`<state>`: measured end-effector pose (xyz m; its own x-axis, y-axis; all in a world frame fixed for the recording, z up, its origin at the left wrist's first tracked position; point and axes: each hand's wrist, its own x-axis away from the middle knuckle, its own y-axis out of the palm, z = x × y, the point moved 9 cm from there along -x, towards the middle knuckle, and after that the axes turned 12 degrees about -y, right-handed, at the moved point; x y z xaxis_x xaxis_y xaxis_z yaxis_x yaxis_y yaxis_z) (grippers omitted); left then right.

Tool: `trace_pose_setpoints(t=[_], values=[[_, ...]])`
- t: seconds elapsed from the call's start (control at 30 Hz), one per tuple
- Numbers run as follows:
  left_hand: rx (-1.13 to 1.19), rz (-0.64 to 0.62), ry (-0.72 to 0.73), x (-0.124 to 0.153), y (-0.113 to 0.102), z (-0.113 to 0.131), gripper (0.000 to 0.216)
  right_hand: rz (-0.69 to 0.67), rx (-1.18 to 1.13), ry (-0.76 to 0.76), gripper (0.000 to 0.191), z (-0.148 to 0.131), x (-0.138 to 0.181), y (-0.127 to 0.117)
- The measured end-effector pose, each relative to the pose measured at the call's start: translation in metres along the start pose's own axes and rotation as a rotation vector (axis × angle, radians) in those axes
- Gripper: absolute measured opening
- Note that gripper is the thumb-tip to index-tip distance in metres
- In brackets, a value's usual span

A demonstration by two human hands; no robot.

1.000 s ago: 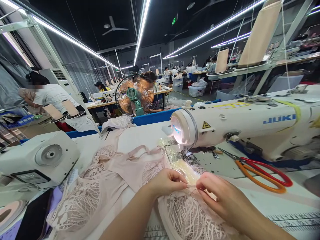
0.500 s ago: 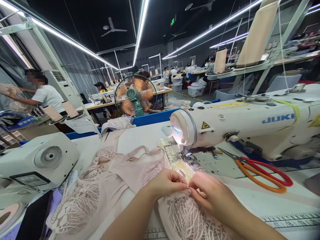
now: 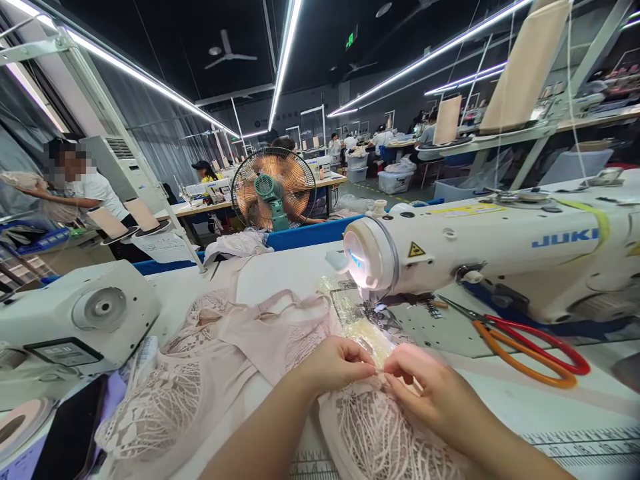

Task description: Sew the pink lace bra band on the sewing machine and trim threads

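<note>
A pale pink lace garment (image 3: 240, 360) lies spread over the white sewing table in front of me. My left hand (image 3: 334, 365) pinches its edge between thumb and fingers. My right hand (image 3: 430, 393) pinches the same edge right beside it, fingertips almost touching. Both hands sit just in front of the needle area of the white JUKI sewing machine (image 3: 480, 257), whose lamp lights the fabric. A crinkled clear plastic piece (image 3: 357, 320) lies between the hands and the needle.
Orange-and-red-handled scissors (image 3: 525, 350) lie on the machine bed at right. A second white machine unit (image 3: 75, 320) stands at left, with a dark phone (image 3: 70, 437) by it. An orange fan (image 3: 273, 190) stands beyond the table. Other people work at left and behind.
My two hands have drawn closer together on the garment's edge, the right one sliding left. The person at left has raised an arm with fabric.
</note>
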<state>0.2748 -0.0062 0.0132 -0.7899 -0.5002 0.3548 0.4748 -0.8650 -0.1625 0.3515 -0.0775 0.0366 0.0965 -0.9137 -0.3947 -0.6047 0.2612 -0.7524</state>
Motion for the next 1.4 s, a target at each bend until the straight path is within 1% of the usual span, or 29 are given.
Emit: trace_pose_setpoints(t=[0.1, 0.3, 0.5, 0.63, 0.77, 0.83, 0.9, 1.0, 1.07, 1.13, 1.2, 1.27, 1.33, 1.4], values=[[-0.002, -0.005, 0.009, 0.001, 0.001, 0.000, 0.010, -0.038, 0.007, 0.026, 0.018, 0.002, -0.001, 0.005], [-0.005, -0.027, 0.021, 0.002, 0.002, 0.000, 0.009, -0.079, -0.067, 0.081, 0.018, 0.002, -0.004, 0.010], [0.000, -0.024, 0.017, -0.001, 0.000, -0.002, 0.011, -0.073, -0.056, 0.040, 0.021, -0.004, 0.000, 0.002], [0.002, -0.018, 0.009, -0.001, 0.000, -0.002, 0.012, -0.084, 0.006, 0.025, 0.020, -0.004, 0.005, -0.001], [-0.003, -0.015, 0.011, -0.001, 0.001, -0.003, 0.012, -0.034, 0.020, -0.031, 0.016, -0.010, 0.004, -0.002], [-0.007, -0.023, 0.011, -0.001, 0.001, -0.003, 0.012, -0.002, -0.027, -0.086, 0.013, -0.015, 0.002, -0.001], [-0.036, -0.026, 0.005, -0.001, 0.002, -0.005, 0.012, 0.012, -0.101, -0.094, 0.014, -0.017, 0.000, 0.000], [-0.094, -0.016, -0.004, -0.001, 0.002, -0.007, 0.009, 0.019, -0.329, 0.031, 0.020, -0.010, 0.000, 0.001], [-0.105, -0.011, -0.010, -0.001, 0.001, -0.007, 0.008, 0.053, -0.510, 0.130, 0.024, -0.003, 0.001, -0.003], [-0.102, -0.013, -0.018, -0.001, 0.001, -0.007, 0.007, 0.097, -0.594, 0.175, 0.027, 0.002, 0.001, -0.012], [-0.098, -0.013, -0.025, 0.000, 0.001, -0.006, 0.007, 0.101, -0.512, 0.186, 0.026, 0.006, 0.001, -0.020], [-0.093, -0.013, -0.028, 0.001, 0.001, -0.005, 0.006, 0.075, -0.321, 0.158, 0.023, 0.007, 0.000, -0.026], [-0.090, -0.012, -0.026, 0.001, 0.001, -0.004, 0.006, 0.051, -0.157, 0.074, 0.019, 0.003, -0.001, -0.028], [-0.089, -0.013, -0.021, 0.002, 0.001, -0.004, 0.006, 0.014, -0.083, -0.043, 0.016, -0.006, -0.003, -0.024]])
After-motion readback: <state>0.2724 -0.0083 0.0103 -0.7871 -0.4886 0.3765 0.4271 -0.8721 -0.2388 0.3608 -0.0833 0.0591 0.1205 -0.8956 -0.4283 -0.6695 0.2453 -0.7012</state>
